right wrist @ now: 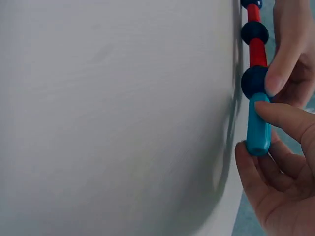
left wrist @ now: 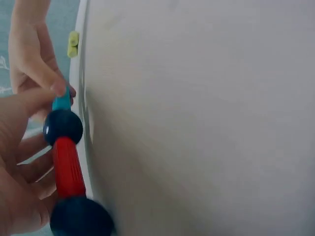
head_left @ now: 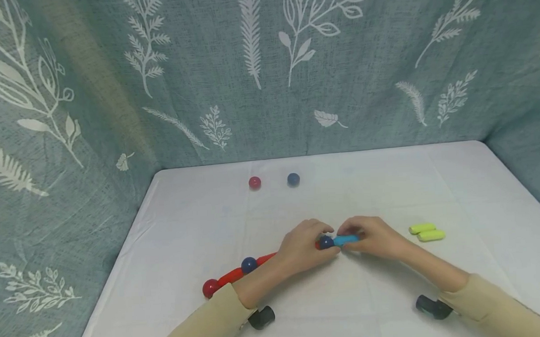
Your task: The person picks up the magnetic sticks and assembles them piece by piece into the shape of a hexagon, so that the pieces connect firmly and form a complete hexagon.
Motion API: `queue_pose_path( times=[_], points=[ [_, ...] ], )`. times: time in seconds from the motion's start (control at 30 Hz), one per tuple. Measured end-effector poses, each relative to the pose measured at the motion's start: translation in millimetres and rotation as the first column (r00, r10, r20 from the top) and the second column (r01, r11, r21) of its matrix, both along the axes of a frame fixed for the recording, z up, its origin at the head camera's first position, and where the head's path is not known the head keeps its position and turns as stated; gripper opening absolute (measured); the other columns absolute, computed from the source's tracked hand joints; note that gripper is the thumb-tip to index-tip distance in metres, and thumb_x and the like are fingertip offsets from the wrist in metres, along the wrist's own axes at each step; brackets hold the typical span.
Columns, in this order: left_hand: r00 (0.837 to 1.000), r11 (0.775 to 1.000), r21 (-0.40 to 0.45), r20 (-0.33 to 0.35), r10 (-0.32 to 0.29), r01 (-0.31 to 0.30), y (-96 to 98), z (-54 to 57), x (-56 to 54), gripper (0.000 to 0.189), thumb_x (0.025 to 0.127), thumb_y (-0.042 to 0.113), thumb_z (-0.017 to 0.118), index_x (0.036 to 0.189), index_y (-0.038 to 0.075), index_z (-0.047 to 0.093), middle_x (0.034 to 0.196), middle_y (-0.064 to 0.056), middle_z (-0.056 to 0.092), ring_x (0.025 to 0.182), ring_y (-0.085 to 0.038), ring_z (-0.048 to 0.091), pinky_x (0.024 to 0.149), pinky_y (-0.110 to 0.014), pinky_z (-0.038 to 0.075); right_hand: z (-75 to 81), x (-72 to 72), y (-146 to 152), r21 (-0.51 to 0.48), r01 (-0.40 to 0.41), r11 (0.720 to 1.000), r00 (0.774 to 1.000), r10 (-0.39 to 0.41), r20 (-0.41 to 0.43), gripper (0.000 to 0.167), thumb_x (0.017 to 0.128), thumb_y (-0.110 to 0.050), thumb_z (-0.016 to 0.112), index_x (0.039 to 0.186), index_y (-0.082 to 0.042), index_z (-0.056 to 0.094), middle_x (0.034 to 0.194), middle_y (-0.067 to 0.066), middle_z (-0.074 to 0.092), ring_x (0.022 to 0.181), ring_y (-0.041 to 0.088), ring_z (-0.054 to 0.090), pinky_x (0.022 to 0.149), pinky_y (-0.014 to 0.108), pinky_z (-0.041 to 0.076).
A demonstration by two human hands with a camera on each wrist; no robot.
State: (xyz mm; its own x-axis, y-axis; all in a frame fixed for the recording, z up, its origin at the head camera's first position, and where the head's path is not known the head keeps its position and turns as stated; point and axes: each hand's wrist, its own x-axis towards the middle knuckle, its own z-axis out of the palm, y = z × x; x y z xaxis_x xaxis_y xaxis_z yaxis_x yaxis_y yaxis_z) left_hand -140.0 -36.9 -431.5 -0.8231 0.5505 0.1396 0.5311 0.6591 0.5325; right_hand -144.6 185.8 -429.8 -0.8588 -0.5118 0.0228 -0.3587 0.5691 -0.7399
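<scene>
A chain of red rods (head_left: pixel 230 277) and dark blue balls (head_left: pixel 248 265) runs along the white table, starting at a red ball (head_left: pixel 210 288) on the left. My left hand (head_left: pixel 305 246) grips the chain's right end, its thumb against the last dark blue ball (right wrist: pixel 254 82). A light blue rod (right wrist: pixel 258 125) lines up with that ball, its end against it. Thumb and fingers of my right hand (head_left: pixel 374 237) pinch this rod. In the head view the left hand hides the chain's middle; the right wrist view shows another ball and red rods there.
Two yellow-green rods (head_left: pixel 428 232) lie side by side on the table to the right of my right hand. Toward the back sit a loose red ball (head_left: pixel 254 183) and a loose dark blue ball (head_left: pixel 293 179). A patterned green-grey curtain (head_left: pixel 268 114) hangs behind the table.
</scene>
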Motion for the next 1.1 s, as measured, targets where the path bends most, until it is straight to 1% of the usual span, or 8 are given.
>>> queue_pose_path(
  times=[0.1,0.2,0.3,0.4,0.6,0.8,0.97,1.1],
  points=[
    [1.0,0.999,-0.03,0.007,0.014,-0.013,2.3,0.4,-2.1,0.024,0.086,0.033,0.073,0.102,0.015,0.073,0.094,0.007,0.065,0.086,-0.007,0.056,0.069,-0.02,0.047,-0.9,-4.1,-5,-0.01,-0.02,1.0,1.0,0.02,0.018,0.023,0.085,-0.017,0.076,0.106,-0.011,0.068,0.103,-0.001,0.068,0.1,0.022,0.064,0.083,0.035,0.054],
    [0.999,0.998,-0.05,0.033,0.028,-0.027,1.2,0.7,-3.4,0.018,0.087,0.029,0.073,0.097,0.015,0.074,0.085,0.008,0.063,0.076,-0.005,0.052,0.065,-0.019,0.044,0.8,-12.3,-9,0.01,-0.012,1.0,0.997,0.012,0.081,0.026,0.086,-0.026,0.075,0.108,-0.013,0.067,0.101,-0.003,0.067,0.099,0.02,0.063,0.083,0.034,0.053],
    [0.998,0.998,-0.05,0.051,0.041,-0.039,-2.7,1.0,-3.4,0.018,0.086,0.029,0.075,0.098,0.015,0.074,0.084,0.008,0.064,0.075,-0.005,0.053,0.065,-0.02,0.044,4.8,-27.9,-16,0.02,0.031,0.999,0.993,-0.034,0.117,0.028,0.089,-0.031,0.072,0.111,-0.013,0.067,0.102,-0.002,0.067,0.101,0.022,0.062,0.085,0.039,0.052],
    [0.998,0.999,-0.039,0.051,0.04,-0.038,-6.3,1.2,-2.8,0.019,0.086,0.029,0.075,0.099,0.016,0.073,0.086,0.008,0.065,0.078,-0.005,0.055,0.068,-0.021,0.045,8.1,-50.4,-28,-0.022,0.093,0.995,0.989,-0.09,0.115,0.031,0.092,-0.029,0.068,0.116,-0.011,0.066,0.11,0.005,0.067,0.106,0.027,0.062,0.087,0.043,0.051],
    [0.999,0.999,-0.039,0.045,0.023,-0.021,-7.9,1.1,-0.9,0.019,0.086,0.029,0.075,0.1,0.016,0.073,0.088,0.008,0.066,0.078,-0.006,0.055,0.069,-0.02,0.046,9.2,-101.3,-61,-0.077,0.13,0.988,0.991,-0.128,0.035,0.043,0.091,-0.021,0.07,0.129,-0.006,0.058,0.124,0.015,0.06,0.112,0.034,0.059,0.09,0.044,0.051],
    [0.997,0.998,-0.058,0.078,0.015,-0.011,-6.9,0.3,2.7,0.021,0.086,0.03,0.075,0.102,0.016,0.073,0.087,0.009,0.065,0.075,-0.003,0.053,0.066,-0.017,0.044,3.5,-137.8,-85,0.025,0.086,0.996,0.993,-0.083,-0.085,0.053,0.087,-0.014,0.072,0.134,0.001,0.052,0.129,0.023,0.054,0.115,0.037,0.055,0.096,0.045,0.046],
    [0.998,0.999,-0.054,0.07,0.006,-0.002,-7.2,0.6,3.6,0.02,0.086,0.029,0.075,0.101,0.016,0.073,0.088,0.01,0.065,0.077,-0.002,0.055,0.066,-0.017,0.044,0.4,-148.8,-94,0.132,0.097,0.987,0.99,-0.082,-0.116,0.048,0.086,-0.015,0.073,0.129,0.001,0.057,0.126,0.021,0.058,0.117,0.035,0.054,0.1,0.046,0.042],
    [0.998,0.998,-0.06,0.062,0.016,-0.013,-9.0,0.8,3.4,0.02,0.086,0.029,0.075,0.101,0.016,0.073,0.09,0.009,0.066,0.079,-0.003,0.057,0.069,-0.018,0.046,4.5,-144.5,-91,0.131,0.092,0.987,0.991,-0.078,-0.108,0.044,0.086,-0.017,0.074,0.123,0.001,0.06,0.121,0.019,0.062,0.111,0.034,0.059,0.096,0.043,0.047]
  ],
)
